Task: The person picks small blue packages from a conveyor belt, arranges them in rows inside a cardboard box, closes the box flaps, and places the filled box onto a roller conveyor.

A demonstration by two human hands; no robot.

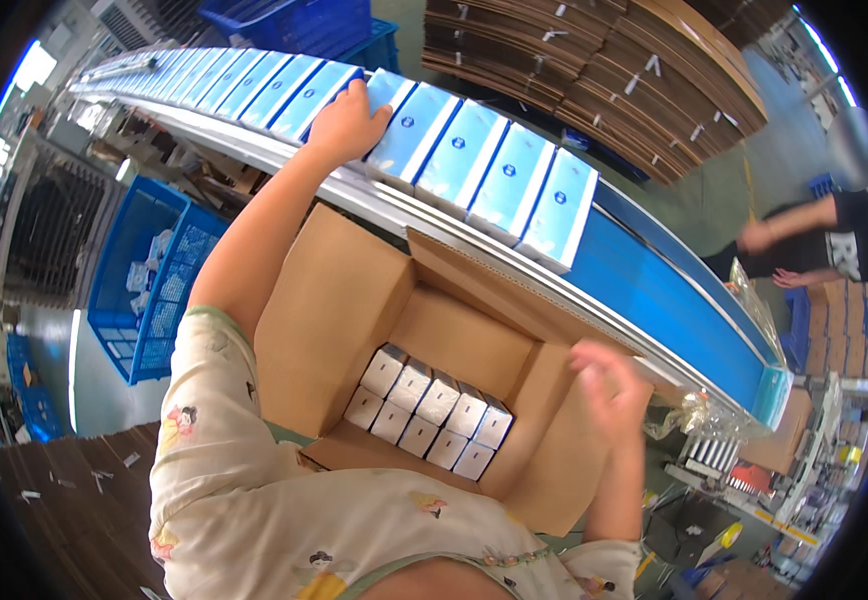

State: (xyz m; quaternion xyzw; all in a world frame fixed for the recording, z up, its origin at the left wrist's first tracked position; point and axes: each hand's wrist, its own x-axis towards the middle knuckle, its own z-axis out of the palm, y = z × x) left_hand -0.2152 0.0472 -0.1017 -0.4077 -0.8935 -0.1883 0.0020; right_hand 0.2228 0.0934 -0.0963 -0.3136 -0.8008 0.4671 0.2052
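My left hand [349,125] rests on the row of blue-and-white soft tissue packs on the conveyor, thumb and fingers apart, at a break in the row. Several packs [459,145] stand side by side to its right, and a long line of like packs [254,85] runs off to its left. My right hand [612,390], slightly blurred, hovers empty by the right flap of an open cardboard box [329,315], its fingers loosely bent and apart. Inside the box, two rows of packs [437,400] show their white ends. My left fingertips are partly hidden among the packs.
The blue conveyor belt [644,270] slopes across to the right. Stacked flat cardboard [594,70] stands behind it. A blue crate [144,290] sits at the left, another blue bin [294,25] at the back. A co-worker's arm [794,225] shows at the right.
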